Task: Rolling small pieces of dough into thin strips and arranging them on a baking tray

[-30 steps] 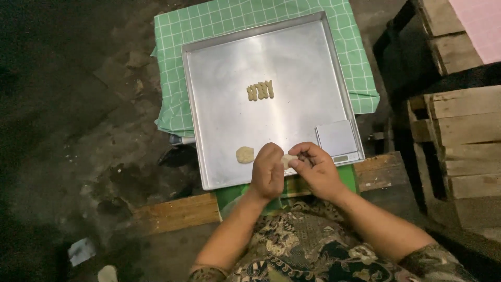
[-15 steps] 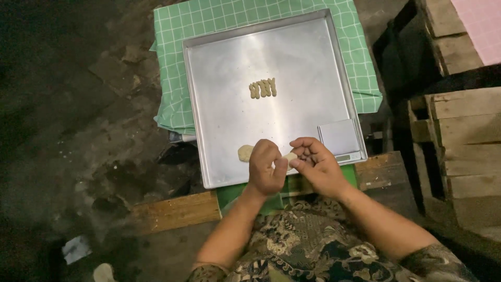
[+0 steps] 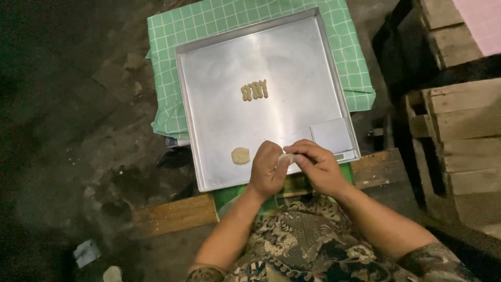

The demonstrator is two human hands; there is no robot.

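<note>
A large square metal tray [image 3: 219, 109] lies on a green checked cloth [image 3: 172, 36]. My left hand [image 3: 266, 171] and my right hand [image 3: 317, 166] meet over the tray's near edge, both pinching one small pale piece of dough [image 3: 286, 157] between the fingertips. A round flat lump of dough [image 3: 240, 155] rests on the tray just left of my left hand. Several small shaped dough pieces [image 3: 254, 90] sit in a short row near the tray's middle.
A small square metal scale [image 3: 330, 136] sits in the tray's near right corner. Wooden crates [image 3: 459, 130] stand to the right. A wooden plank [image 3: 172, 215] lies under the tray's near edge. Dark rough ground with bits of litter [image 3: 86, 251] spreads to the left.
My hands have stayed together at the tray's near edge, fingers shifting slightly on the dough piece. Nothing else on the tray has moved.
</note>
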